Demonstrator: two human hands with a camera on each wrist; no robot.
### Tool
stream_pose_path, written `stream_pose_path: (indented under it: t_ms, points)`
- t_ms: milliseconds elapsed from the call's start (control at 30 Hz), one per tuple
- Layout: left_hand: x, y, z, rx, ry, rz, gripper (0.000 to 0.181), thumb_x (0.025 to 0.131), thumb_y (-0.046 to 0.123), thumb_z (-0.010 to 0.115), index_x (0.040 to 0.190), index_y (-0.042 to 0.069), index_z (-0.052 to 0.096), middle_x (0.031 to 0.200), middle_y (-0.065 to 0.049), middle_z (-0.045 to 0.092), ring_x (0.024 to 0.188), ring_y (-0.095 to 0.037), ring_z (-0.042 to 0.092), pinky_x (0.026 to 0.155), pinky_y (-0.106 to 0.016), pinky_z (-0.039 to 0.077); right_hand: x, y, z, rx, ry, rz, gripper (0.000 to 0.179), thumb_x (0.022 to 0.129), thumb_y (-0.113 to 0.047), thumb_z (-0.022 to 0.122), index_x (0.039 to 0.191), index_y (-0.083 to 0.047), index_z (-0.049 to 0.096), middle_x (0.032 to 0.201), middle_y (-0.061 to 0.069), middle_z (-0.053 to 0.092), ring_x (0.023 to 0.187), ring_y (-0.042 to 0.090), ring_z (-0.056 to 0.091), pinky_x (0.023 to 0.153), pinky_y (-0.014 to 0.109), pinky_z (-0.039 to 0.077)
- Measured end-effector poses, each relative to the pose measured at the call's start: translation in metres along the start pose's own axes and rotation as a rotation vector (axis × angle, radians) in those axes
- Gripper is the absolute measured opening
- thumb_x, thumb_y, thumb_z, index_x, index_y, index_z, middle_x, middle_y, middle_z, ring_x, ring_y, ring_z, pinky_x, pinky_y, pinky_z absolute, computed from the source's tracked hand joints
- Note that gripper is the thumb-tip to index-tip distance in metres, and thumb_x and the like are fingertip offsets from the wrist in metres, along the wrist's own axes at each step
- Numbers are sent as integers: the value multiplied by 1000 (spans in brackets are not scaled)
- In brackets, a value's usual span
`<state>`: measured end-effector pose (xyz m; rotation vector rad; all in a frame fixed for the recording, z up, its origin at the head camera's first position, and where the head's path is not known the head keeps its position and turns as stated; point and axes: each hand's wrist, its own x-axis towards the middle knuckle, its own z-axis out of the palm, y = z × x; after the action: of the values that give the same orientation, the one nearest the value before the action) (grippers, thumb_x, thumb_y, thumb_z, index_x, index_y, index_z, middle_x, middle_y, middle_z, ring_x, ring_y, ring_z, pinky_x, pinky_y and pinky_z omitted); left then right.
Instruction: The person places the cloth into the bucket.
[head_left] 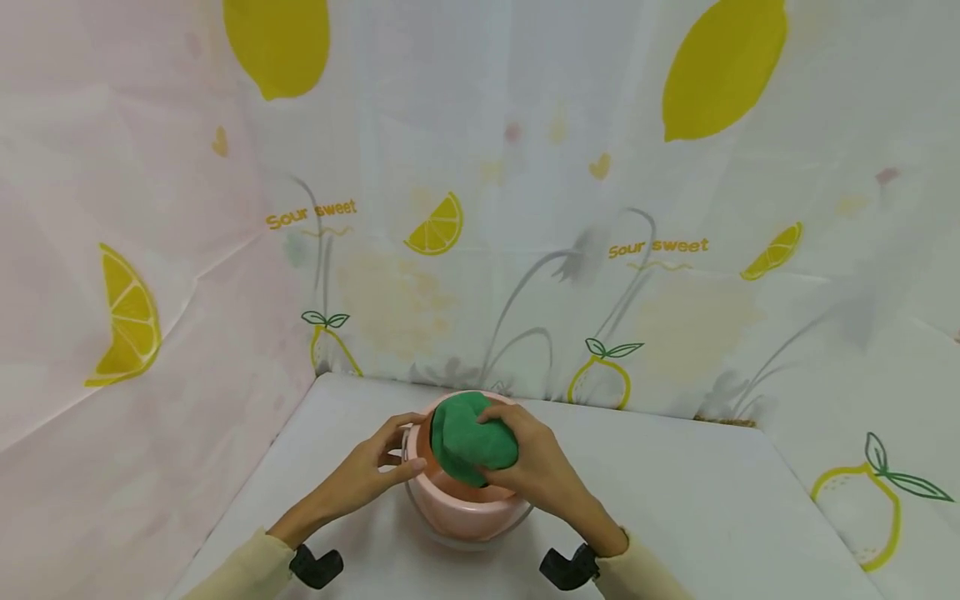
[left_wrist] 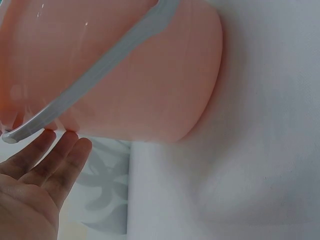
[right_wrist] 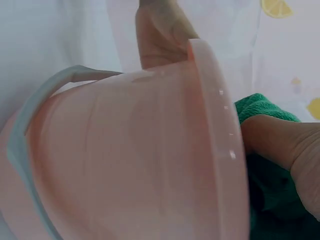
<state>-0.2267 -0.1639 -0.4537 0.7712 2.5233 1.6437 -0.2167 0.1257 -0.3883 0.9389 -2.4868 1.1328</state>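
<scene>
A pink bucket (head_left: 468, 515) with a grey handle (left_wrist: 107, 62) stands on the white table. My right hand (head_left: 542, 458) grips a bunched green cloth (head_left: 472, 437) at the bucket's mouth. In the right wrist view, the thumb presses on the cloth (right_wrist: 272, 180) just past the rim (right_wrist: 220, 125). On the bucket's left side, my left hand (head_left: 372, 461) holds the rim, thumb at the near edge and fingers on the outer wall. The left wrist view shows those fingertips (left_wrist: 75, 150) touching the wall beside the handle. The cloth hides part of the bucket's inside.
The white table (head_left: 675, 500) extends to both sides of the bucket. Behind it hangs a pale sheet (head_left: 510, 317) printed with lemons and lettering. A dark wrist camera (head_left: 317, 567) sits on the left wrist and another dark camera (head_left: 567, 568) on the right.
</scene>
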Motion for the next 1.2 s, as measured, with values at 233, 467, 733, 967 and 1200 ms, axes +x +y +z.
stream_pose_path:
  t_ms: [233, 467, 733, 967, 1200]
  points:
    - [0, 0, 0, 4, -3, 19, 56, 102, 29, 67, 152, 31, 40, 137, -8, 61, 117, -22, 65, 98, -34, 54, -2, 4, 11, -47, -59, 11, 63, 71, -6, 94, 124, -16, 61, 131, 3, 62, 119, 21, 61, 93, 45, 56]
    - [0, -1, 1, 9, -7, 11, 56, 102, 30, 67, 151, 31, 41, 138, -8, 60, 118, -21, 64, 98, -34, 53, -2, 5, 13, -98, -75, 9, 63, 71, -10, 95, 124, -16, 61, 128, 3, 62, 118, 20, 60, 94, 46, 56]
    - [0, 1, 0, 15, -7, 25, 56, 102, 29, 67, 151, 30, 41, 137, -9, 61, 118, -23, 64, 98, -35, 54, -4, 3, 12, -121, -105, 11, 63, 73, -15, 95, 127, -15, 61, 127, 4, 62, 118, 19, 60, 96, 46, 55]
    - [0, 2, -2, 39, -12, 23, 58, 102, 30, 68, 153, 28, 40, 138, -12, 60, 116, -25, 64, 96, -37, 55, -4, 2, 9, -86, -175, 23, 57, 81, -16, 90, 130, -14, 61, 130, 3, 61, 109, 21, 64, 91, 41, 57]
    - [-5, 2, -11, 135, 38, -16, 55, 105, 37, 61, 154, 29, 37, 139, -6, 61, 121, -23, 61, 97, -46, 53, -5, 6, 0, 47, -174, 5, 45, 87, -13, 85, 126, -15, 64, 122, -5, 66, 106, 16, 68, 88, 33, 58]
